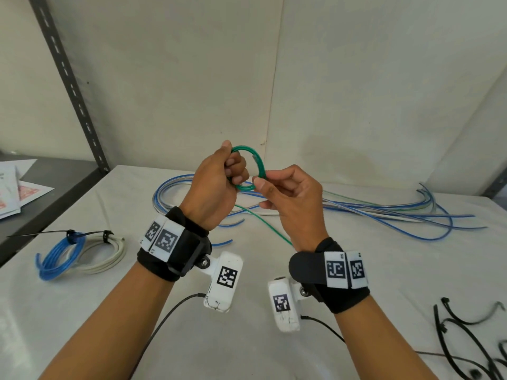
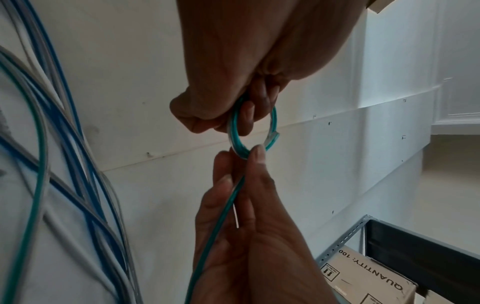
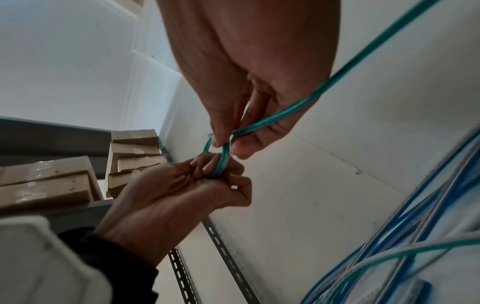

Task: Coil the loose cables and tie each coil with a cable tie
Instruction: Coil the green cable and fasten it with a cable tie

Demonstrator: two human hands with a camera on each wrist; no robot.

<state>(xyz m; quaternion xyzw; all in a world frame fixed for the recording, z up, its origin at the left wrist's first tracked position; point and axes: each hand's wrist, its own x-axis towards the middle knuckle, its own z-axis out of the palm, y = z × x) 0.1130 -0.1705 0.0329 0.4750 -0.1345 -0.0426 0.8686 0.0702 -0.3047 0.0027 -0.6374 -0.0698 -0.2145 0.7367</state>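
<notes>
Head view: a person's two forearms reach over a table covered in white cloth, each wrist wearing a black band with square black-and-white coded markers. The left hand is curled around a small ring of green cable, held up above the table near the back wall. The right hand pinches the ring's lower right side between thumb and forefinger, and the green tail drops under it to the table. Behind lies a loose spread of blue and white cables. At the left, a blue coil and a white coil lie touching, each tied with a black tie. Spare black cable ties lie near the right front edge.

Left wrist view: the ring shows a clear sheath with a green core, its cut end sticking out at the right. A cardboard box on a shelf reads "QUANTITY: 100".

Right wrist view: left fingers wrap the ring's bottom; brown boxes sit stacked on a shelf.
</notes>
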